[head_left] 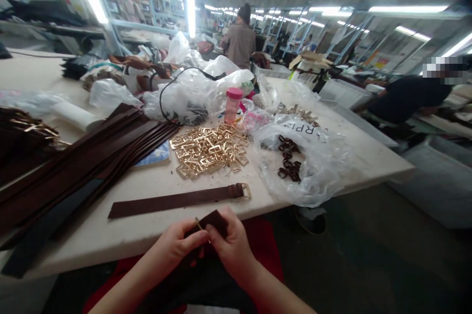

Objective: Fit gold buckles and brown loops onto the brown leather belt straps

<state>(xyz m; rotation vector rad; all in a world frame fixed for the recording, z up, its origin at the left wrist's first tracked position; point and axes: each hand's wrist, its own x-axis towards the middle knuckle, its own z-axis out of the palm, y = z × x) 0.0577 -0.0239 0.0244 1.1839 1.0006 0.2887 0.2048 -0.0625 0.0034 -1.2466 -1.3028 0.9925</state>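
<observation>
In front of my lap, at the table's near edge, my left hand [181, 239] pinches a gold buckle [198, 224]. Close against it, my right hand [234, 242] grips a dark brown leather strap [217, 221], its thumb pressed near the buckle. The fingers hide most of the spot where buckle and leather meet. Just beyond my hands lies a brown belt piece [177, 201] with a gold buckle on its right end. Behind that is a heap of loose gold buckles [210, 149]. A clear plastic bag [324, 166] holds several dark brown leather loops [289, 157].
Long brown straps [92, 154] are stacked on the left of the white table [147, 233]. A pink-lidded jar [233, 105] and crumpled plastic bags [191, 88] stand behind the buckles. One person [241, 39] is at the back, another [409, 93] bends at the right near plastic bins [435, 176].
</observation>
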